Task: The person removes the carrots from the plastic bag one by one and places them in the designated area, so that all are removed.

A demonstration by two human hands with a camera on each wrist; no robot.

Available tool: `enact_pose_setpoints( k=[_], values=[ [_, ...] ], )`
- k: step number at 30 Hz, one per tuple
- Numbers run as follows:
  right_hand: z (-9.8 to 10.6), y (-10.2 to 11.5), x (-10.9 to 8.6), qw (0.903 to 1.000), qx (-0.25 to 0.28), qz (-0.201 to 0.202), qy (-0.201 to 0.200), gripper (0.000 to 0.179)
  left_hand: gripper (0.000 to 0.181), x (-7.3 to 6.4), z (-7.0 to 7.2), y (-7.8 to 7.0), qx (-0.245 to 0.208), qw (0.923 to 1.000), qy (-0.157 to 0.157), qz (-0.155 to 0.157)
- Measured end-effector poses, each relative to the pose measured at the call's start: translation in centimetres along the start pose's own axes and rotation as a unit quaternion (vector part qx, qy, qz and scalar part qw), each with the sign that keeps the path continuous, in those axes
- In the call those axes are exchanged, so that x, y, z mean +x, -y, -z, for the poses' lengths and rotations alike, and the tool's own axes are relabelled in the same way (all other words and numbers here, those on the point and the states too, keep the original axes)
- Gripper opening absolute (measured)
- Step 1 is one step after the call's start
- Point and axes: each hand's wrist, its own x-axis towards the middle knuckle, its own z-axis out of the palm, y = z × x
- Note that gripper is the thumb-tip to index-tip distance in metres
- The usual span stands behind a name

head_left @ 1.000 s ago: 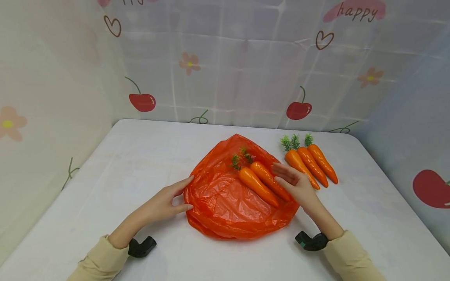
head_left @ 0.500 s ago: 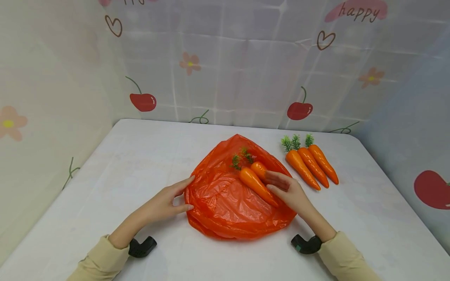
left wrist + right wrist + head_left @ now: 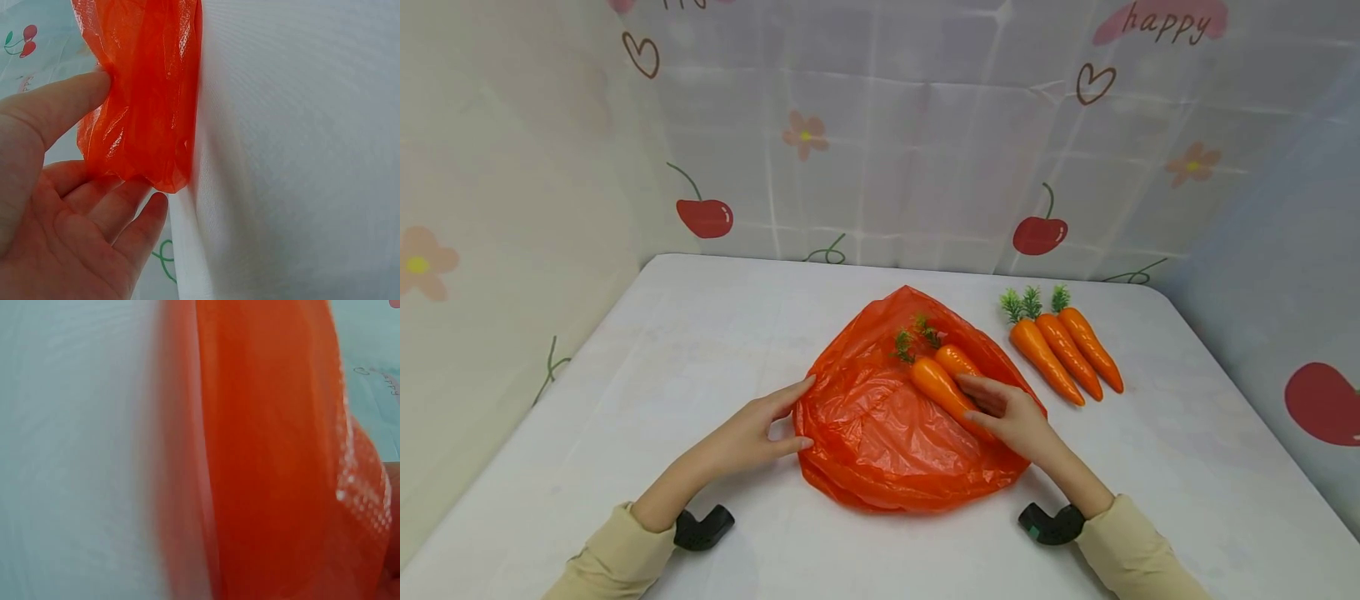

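In the head view, an orange-red plastic bag [image 3: 887,425] lies spread with its mouth up. Two glossy carrots with green tops lie inside it: a nearer carrot [image 3: 936,385] and a farther carrot [image 3: 957,360]. My left hand [image 3: 747,437] touches the bag's left edge, thumb and fingers apart; the left wrist view shows the thumb against the plastic. My right hand [image 3: 1011,417] reaches over the bag's right side, its fairly straight fingers lying across the farther carrot and its thumb near the other one. In the right wrist view the bag [image 3: 269,456] hides most of that hand.
Three more carrots [image 3: 1060,354] lie side by side on the white table [image 3: 715,333], right of the bag. A printed curtain [image 3: 910,167] hangs behind the table and along both sides. A black wrist device [image 3: 703,529] sits under each wrist.
My right hand has moved left and slightly down, from the bag's right rim to over the carrots inside. My left hand stays at the bag's edge. The carrots have hardly shifted.
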Motion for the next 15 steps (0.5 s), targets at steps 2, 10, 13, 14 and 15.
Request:
enact_pose_setpoints(
  k=[2, 10, 13, 14, 15],
  values=[
    [-0.05, -0.02, 0.01, 0.9999, -0.012, 0.001, 0.004, 0.051, 0.081, 0.02, -0.02, -0.02, 0.0, 1.0, -0.001, 0.0],
    [-0.43, -0.51, 0.02, 0.9977, -0.068, 0.005, 0.003, 0.055, 0.081, -0.01, -0.02, 0.01, 0.005, 1.0, -0.001, -0.002],
    [-0.58, -0.54, 0.04, 0.9962, -0.086, 0.01, 0.001, 0.057, 0.081, -0.01, -0.02, 0.03, 0.003, 1.0, 0.0, 0.001],
    [-0.61, -0.54, 0.05, 0.9959, -0.09, 0.012, 0.0, 0.057, 0.081, 0.0, -0.03, 0.05, 0.003, 1.0, 0.0, 0.0],
    [-0.64, -0.54, 0.04, 0.9955, -0.094, 0.013, 0.0, 0.058, 0.081, 0.01, -0.03, 0.04, 0.002, 1.0, 0.0, -0.003]
  ],
)
